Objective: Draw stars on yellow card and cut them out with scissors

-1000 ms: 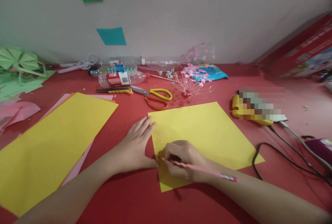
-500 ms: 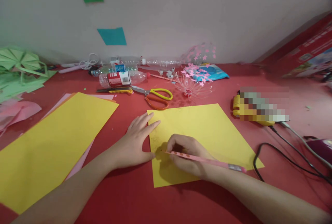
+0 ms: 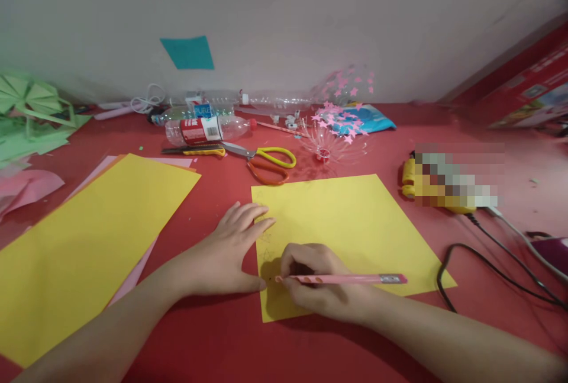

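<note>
A yellow sheet of paper (image 3: 346, 217) lies on the red table in front of me, with small faint star-like pencil marks along its left edge. My right hand (image 3: 313, 282) rests on this sheet, its fingers pinched round a pink pencil (image 3: 350, 279) with a metal band and pink eraser end. The pencil's tip points left, near the sheet's lower left part, beside a small dark dot. With fingers spread, my left hand (image 3: 226, 253) lies at the sheet's left edge, fingertips and thumb touching the paper.
More yellow paper (image 3: 110, 235) lies at left over pink and orange sheets. Behind are scissors (image 3: 270, 161), a utility knife (image 3: 204, 151), plastic bottles (image 3: 235, 128) and a pink-star ornament (image 3: 323, 155). A yellow device (image 3: 408, 179), partly blurred, and a black cable (image 3: 444, 258) are at right.
Both hands have shifted down along the sheet's left edge, the right one with the pencil. The pencil lies more level, and more pencil marks show above the right hand.
</note>
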`<state>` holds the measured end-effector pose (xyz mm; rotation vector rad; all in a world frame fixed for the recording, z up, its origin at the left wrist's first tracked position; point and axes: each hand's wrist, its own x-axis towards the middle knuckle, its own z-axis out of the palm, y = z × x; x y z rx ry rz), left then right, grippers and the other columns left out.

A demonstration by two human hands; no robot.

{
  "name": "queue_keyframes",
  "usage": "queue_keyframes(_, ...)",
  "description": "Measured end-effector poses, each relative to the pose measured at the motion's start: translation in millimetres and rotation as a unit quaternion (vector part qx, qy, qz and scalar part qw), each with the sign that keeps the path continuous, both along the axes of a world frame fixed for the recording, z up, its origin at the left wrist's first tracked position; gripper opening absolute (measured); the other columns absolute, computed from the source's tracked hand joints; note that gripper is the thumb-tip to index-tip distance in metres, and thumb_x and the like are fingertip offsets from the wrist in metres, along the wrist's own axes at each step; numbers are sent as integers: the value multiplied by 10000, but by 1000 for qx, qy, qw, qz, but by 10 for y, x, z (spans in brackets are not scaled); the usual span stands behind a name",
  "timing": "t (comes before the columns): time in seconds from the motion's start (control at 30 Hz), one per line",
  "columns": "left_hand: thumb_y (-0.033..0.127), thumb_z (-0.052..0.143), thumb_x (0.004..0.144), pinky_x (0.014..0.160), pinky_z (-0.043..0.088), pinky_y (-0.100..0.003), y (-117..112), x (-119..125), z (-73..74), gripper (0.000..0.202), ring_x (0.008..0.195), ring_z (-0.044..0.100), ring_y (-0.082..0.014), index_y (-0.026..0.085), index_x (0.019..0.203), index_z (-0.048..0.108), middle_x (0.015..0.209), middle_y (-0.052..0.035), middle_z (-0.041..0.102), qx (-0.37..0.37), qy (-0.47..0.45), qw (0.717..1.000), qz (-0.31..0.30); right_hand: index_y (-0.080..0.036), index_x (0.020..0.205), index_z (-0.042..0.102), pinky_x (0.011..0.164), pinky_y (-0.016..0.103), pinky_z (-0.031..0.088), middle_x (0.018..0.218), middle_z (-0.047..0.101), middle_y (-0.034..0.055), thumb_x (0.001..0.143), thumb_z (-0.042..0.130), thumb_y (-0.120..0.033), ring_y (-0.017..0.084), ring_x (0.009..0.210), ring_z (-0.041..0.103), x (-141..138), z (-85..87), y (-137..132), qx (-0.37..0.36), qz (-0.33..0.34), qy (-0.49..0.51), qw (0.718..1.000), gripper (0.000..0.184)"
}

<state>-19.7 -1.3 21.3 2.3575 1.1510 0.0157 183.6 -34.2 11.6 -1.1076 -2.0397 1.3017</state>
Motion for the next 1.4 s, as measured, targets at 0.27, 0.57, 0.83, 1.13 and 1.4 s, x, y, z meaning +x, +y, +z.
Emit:
queue_keyframes(0.27, 427, 598, 789, 1153, 113, -543, 31, -10, 26, 709, 1427, 111, -312, 185, 1405, 344, 1512, -131, 264, -1, 8, 1000, -23, -190, 684, 481, 530, 187, 370, 626, 553, -23, 707, 483, -94, 90, 537, 451, 17, -73, 2, 79, 61, 52, 994, 99)
queue_keyframes(0.57, 339, 596, 798, 1152, 129, -540, 28, -3, 41, 637, 1415, 155, -303, 204, 1381, 377, 1490, -121, 301, -2, -8, 1000, -15, -184, 729, 519, 534, 191, 376, 654, 578, -3, 743, 493, -120, 98, 549, 477, 37, -72, 7, 85, 98, 42, 991, 70)
queue_keyframes(0.83, 448, 575, 821, 1147, 136, -550, 36, 0, 33, 633, 1409, 171, -313, 217, 1378, 384, 1476, -124, 319, -1, -18, 1000, -13, -195, 664, 458, 497, 184, 334, 589, 504, -30, 720, 458, -92, 87, 510, 423, -11, -91, -18, 104, 19, 10, 994, 117)
queue_keyframes(1.13, 457, 558, 832, 1146, 130, -552, 44, -11, 8, 634, 1413, 155, -311, 192, 1380, 379, 1478, -143, 311, 5, -14, 1000, -22, -202, 654, 401, 480, 184, 305, 585, 468, -41, 711, 456, -61, 82, 503, 400, -20, -80, -20, 111, -5, -18, 994, 162)
queue_keyframes(1.4, 409, 597, 810, 1146, 128, -555, 37, -14, 6, 638, 1410, 169, -311, 213, 1377, 378, 1478, -128, 315, 8, -19, 1000, -22, -202, 661, 402, 495, 188, 310, 585, 441, -45, 663, 454, -57, 85, 508, 385, 39, -78, 6, 92, 52, 15, 994, 155)
